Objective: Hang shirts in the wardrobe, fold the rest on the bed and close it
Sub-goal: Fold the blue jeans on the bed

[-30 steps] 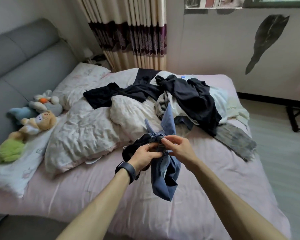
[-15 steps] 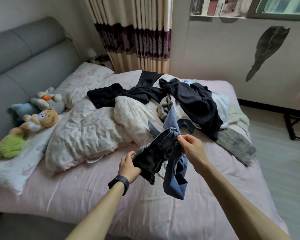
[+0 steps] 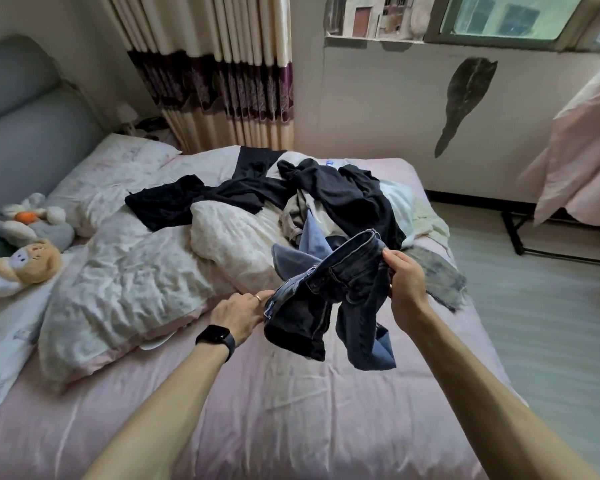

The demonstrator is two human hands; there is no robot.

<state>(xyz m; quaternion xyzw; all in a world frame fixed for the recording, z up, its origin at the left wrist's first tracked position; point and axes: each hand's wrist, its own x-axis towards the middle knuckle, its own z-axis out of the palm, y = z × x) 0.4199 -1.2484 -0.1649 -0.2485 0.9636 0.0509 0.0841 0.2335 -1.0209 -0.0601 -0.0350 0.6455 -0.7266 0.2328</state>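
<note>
Denim, dark blue: a pair of jeans, held up just right of centre frame, above the pink sheet of the bed and not resting on it. The cloth is bunched. The waistband is stretched between the two hands and the legs hang in loose folds below. A paler side of the cloth shows at the lowest fold and behind the waistband.

Left hand: knuckles toward the camera, fingers clamped on the frayed left end of the denim. Ring on one finger, black watch on the wrist.

Right hand: higher in the frame, thumb and fingers pinched together on the right end of the waistband.

Behind the jeans, upper centre of the bed: a pile of clothes, black garments sprawled on top, pale ones beneath. A grey garment lies flat at the bed's right edge, just past the right hand.

Left of centre: crumpled white quilt. A pillow lies beyond it toward the upper left. Stuffed toys at the left edge, beside the grey padded headboard.

Top centre: striped curtain with a purple band. Upper right: window, with a dark leaf shape on the wall below it. Right edge: a hanging pink cloth above pale floor.
</note>
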